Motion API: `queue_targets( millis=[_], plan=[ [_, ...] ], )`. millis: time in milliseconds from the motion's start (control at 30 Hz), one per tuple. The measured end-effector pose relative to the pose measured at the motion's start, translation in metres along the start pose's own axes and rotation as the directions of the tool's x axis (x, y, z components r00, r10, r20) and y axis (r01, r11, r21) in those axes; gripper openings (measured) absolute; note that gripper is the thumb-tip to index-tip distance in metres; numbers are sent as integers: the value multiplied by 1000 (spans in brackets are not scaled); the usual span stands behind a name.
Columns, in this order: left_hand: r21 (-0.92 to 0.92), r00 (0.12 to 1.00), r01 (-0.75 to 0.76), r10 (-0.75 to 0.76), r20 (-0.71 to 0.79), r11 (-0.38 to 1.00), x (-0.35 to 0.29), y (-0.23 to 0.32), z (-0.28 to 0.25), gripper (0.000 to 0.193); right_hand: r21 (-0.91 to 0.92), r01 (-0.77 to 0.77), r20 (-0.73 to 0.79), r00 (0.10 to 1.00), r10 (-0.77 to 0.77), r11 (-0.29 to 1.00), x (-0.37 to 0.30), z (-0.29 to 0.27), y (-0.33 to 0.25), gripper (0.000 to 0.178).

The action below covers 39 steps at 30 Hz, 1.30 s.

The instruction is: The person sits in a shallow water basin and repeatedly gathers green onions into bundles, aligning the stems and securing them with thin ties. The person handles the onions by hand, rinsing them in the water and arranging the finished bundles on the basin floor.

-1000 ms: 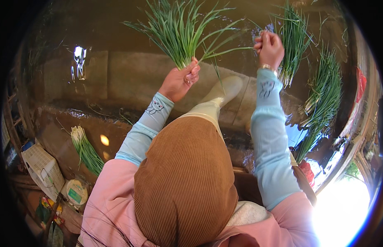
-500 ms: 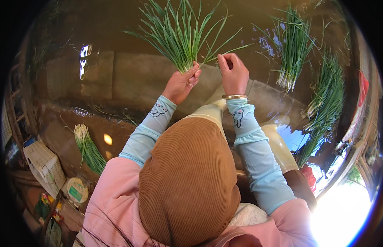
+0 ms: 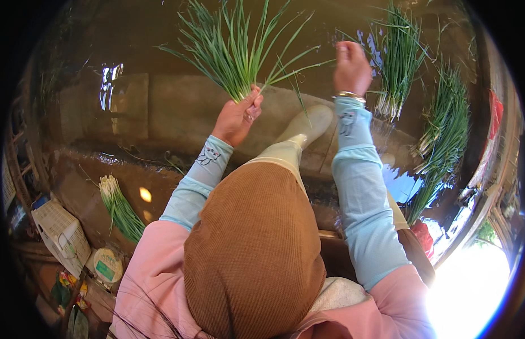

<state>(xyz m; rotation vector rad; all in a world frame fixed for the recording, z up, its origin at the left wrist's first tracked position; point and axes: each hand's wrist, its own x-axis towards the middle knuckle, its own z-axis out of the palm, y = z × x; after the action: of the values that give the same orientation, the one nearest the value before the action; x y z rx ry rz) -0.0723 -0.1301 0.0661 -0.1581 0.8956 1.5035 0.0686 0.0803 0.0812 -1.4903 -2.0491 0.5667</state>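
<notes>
Over the brown water, my left hand point(image 3: 238, 116) grips a bunch of thin green onions point(image 3: 234, 56) near the base, and the leaves fan out away from me. A few leaves bend out to the right, and one hangs down. My right hand point(image 3: 353, 69) is raised to the right of the bunch, apart from it, with its fingers curled together. Whatever lies between those fingers is hidden. Another bunch of green onions point(image 3: 399, 62) lies just beyond my right hand, white ends toward me. A longer pile of green onions point(image 3: 446, 121) rests farther right.
A small bunch of green onions point(image 3: 120, 206) lies at the left on the muddy edge. Below it stand a cream plastic basket point(image 3: 62, 234) and a round pale tub point(image 3: 107, 265). My pale boot point(image 3: 310, 124) is on a submerged slab point(image 3: 183, 107). Something red point(image 3: 495, 116) hangs at the right edge.
My right hand has moved right and slightly away from me, leaving the held bunch. My left hand and its bunch have shifted a little left.
</notes>
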Motion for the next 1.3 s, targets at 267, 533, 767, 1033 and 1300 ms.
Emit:
queue_targets(
  millis=[267, 533, 767, 1033, 1300],
  plan=[
    [-250, 962, -187, 229, 151, 950, 1, 41, 6, 12, 85, -138, 441, 893, 87, 987, -58, -4, 27, 18],
    [-245, 995, -19, 44, 94, 969, -9, 12, 4, 12, 493, -645, 820, 569, -63, 584, -73, 16, -36, 26],
    [-249, 996, 48, -29, 79, 967, -10, 7, 3, 13, 589, -495, 721, 679, -139, 638, -68, 34, -34, 15],
    [-467, 985, -23, 99, 140, 884, -12, 31, -3, 13, 555, -502, 452, 851, 267, 663, -24, 17, 35, 16],
    [-209, 956, -272, 289, 55, 939, -29, 68, -31, 37, 223, -266, 621, 780, 74, 938, -53, 31, 48, 24]
  ],
)
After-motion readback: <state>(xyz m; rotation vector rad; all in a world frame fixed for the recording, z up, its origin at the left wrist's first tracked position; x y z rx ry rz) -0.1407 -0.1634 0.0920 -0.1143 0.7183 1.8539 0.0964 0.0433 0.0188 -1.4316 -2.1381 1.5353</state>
